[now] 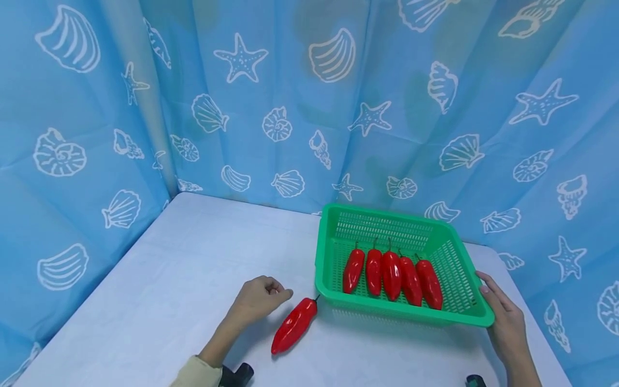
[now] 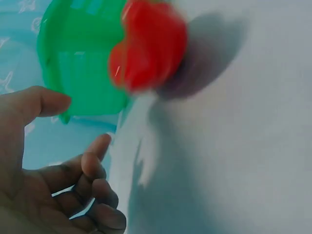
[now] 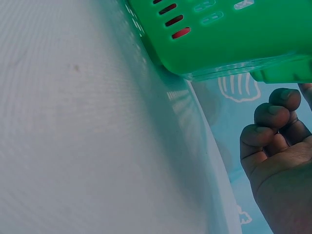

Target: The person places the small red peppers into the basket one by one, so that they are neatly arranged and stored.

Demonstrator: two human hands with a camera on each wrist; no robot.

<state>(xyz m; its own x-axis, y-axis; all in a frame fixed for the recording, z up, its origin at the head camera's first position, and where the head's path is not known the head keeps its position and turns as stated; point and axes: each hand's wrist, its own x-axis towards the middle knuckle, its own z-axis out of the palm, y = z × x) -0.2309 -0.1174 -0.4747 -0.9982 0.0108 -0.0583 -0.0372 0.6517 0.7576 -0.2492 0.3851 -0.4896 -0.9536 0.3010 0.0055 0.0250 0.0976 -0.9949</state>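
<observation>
A single red chili pepper (image 1: 294,326) lies on the white table, its stem toward the green basket. Just left of it my left hand (image 1: 258,299) is held with nothing in its fingers; in the left wrist view its thumb stands apart from the loosely bent fingers (image 2: 92,165), and the pepper (image 2: 148,46) shows blurred. With my right hand (image 1: 508,325) I hold the green plastic basket (image 1: 458,285) at the right end of its rim. Several red chili peppers (image 1: 390,269) lie side by side inside, stems to the back.
The white table (image 1: 193,258) reaches to a blue curtain (image 1: 300,107) printed with shells and starfish, at the back and both sides. A black device (image 1: 237,374) is at the left wrist, and another dark one (image 1: 475,380) shows at the bottom right edge.
</observation>
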